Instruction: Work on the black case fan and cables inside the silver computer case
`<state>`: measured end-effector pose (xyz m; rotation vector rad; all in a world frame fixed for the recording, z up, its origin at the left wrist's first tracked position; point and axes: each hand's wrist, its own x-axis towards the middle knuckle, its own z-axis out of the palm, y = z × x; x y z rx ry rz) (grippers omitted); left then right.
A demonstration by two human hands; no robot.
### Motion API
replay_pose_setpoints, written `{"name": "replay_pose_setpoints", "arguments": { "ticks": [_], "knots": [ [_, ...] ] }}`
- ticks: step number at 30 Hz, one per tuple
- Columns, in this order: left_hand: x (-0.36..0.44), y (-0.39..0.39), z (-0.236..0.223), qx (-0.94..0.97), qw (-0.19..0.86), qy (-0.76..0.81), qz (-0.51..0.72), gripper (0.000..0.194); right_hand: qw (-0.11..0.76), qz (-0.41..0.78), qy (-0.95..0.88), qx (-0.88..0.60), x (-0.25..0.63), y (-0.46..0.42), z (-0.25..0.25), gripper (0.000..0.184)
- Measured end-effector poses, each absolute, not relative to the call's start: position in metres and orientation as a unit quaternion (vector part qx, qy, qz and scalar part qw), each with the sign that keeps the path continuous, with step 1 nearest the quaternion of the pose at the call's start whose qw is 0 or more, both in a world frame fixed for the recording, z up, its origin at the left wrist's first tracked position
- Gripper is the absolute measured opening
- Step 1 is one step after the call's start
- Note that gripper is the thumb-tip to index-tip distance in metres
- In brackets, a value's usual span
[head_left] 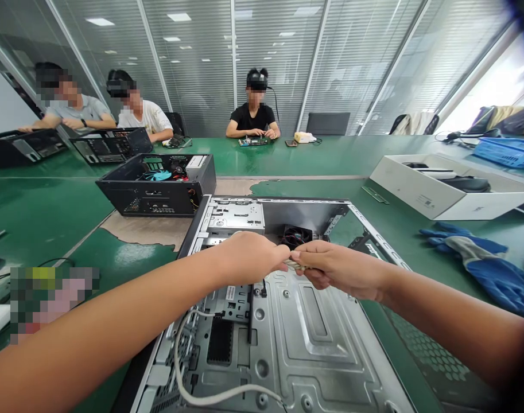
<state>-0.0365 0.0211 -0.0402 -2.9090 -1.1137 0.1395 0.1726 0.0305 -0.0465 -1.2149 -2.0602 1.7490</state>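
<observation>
An open computer case point(330, 332) lies on its side in front of me, its bare metal tray facing up. Over its middle, my left hand point(255, 257) and my right hand point(330, 263) meet with closed fingers. Between them they pinch a short bundle of whitish cable point(297, 264), partly hidden by the fingers. Just behind the hands sits a black fan point(295, 234) inside the case. A silver drive bay point(238, 216) fills the far left corner. Along the near left side loops a loose light grey cable point(178, 367).
Behind the case to the left stands another open computer case point(158, 192) with a blue fan. Blue work gloves point(488, 264) and a white box point(455, 195) lie at right. Three people sit across the green table point(330, 155); one handles a circuit board point(253, 141).
</observation>
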Motion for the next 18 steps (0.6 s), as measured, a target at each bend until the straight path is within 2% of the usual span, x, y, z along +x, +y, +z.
{"name": "replay_pose_setpoints", "arguments": {
  "ticks": [2, 4, 8, 10, 12, 14, 16, 18],
  "knots": [
    [-0.037, 0.021, -0.043, -0.940, 0.048, -0.338, 0.017, 0.022, 0.078, 0.640, -0.647, -0.407, 0.174, 0.031, -0.047, 0.041],
    [-0.037, 0.022, -0.043, -0.940, 0.055, -0.337, 0.017, 0.027, 0.070, 0.603, -0.687, -0.399, 0.175, 0.032, -0.047, 0.037],
    [-0.038, 0.025, -0.039, -0.934, -0.025, -0.356, 0.021, 0.043, 0.119, 0.310, -0.871, -0.361, 0.175, 0.030, -0.046, 0.030],
    [-0.040, 0.030, -0.036, -0.928, -0.093, -0.362, -0.005, 0.043, 0.163, 0.204, -0.910, -0.323, 0.177, 0.029, -0.047, 0.017],
    [-0.042, 0.034, -0.033, -0.916, -0.162, -0.365, -0.039, 0.039, 0.207, 0.119, -0.927, -0.290, 0.179, 0.029, -0.049, 0.012],
    [-0.044, 0.038, -0.031, -0.904, -0.228, -0.357, -0.068, 0.038, 0.230, 0.035, -0.937, -0.262, 0.181, 0.031, -0.050, 0.014],
    [-0.045, 0.041, -0.031, -0.895, -0.267, -0.350, -0.077, 0.038, 0.219, -0.046, -0.945, -0.237, 0.183, 0.033, -0.049, 0.023],
    [-0.046, 0.042, -0.032, -0.895, -0.266, -0.349, -0.081, 0.038, 0.187, -0.099, -0.951, -0.225, 0.184, 0.032, -0.047, 0.034]
  ]
}}
